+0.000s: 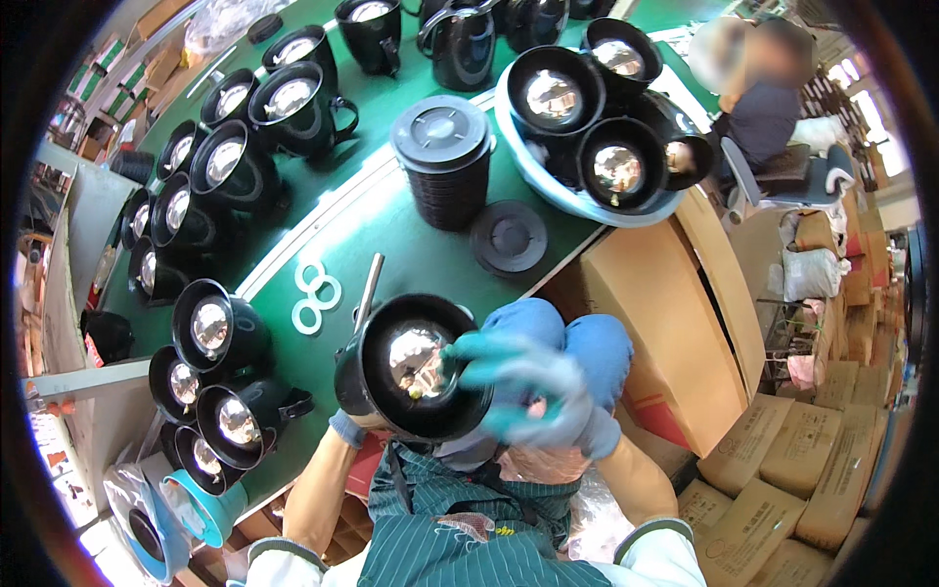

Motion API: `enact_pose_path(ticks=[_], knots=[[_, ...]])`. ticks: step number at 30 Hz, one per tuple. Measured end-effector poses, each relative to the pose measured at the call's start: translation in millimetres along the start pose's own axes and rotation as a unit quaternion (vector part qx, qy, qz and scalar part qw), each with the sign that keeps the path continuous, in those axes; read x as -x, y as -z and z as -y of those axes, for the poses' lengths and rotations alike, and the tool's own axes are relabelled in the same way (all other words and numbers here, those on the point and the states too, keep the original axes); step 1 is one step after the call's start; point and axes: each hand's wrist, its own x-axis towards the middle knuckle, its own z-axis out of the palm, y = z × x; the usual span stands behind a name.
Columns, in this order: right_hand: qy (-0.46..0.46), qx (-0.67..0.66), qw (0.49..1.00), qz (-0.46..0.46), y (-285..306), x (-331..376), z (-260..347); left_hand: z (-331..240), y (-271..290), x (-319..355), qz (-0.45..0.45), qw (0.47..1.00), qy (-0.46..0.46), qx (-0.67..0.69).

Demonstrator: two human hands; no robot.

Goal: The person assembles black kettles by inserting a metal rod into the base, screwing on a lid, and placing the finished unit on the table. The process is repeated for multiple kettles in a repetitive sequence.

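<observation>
A black mug (381, 391) with a shiny silver dome inside is tilted toward me above my lap. My left hand (354, 428), in a grey glove, supports it from below and behind; its fingers are mostly hidden by the mug. My right hand (548, 396), in a grey glove with teal fingers, is at the mug's right rim, its fingertips over the opening. Motion smears that hand, so its grip is unclear. A thin metal rod (370, 291) rises behind the mug. Three white rings (307, 316) lie on the green table beyond it.
Several black mugs (223, 166) stand along the table's left and far sides. A stack of black lids (442, 161) and one loose lid (509, 239) sit near a pale blue basin (548, 196) full of mugs. Cardboard boxes (675, 313) stand right; another person (768, 122) sits beyond.
</observation>
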Motion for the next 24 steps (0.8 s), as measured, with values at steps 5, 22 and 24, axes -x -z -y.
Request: enact_pose_path(ticks=[5,22,24], knots=[[-0.357,0.426,0.814,-0.169,15.6,-41.4,-101.0,7.2,-3.9,-7.1,-0.036,0.999,0.013,-0.013],[-0.330,0.449,0.794,-0.242,8.8,-47.2,-120.0,-5.3,-27.7,7.0,-0.041,0.998,-0.003,-0.037],[-0.215,0.280,0.903,-0.245,4.9,-21.2,-54.4,-5.7,-27.9,15.7,-0.039,0.999,-0.005,-0.038]])
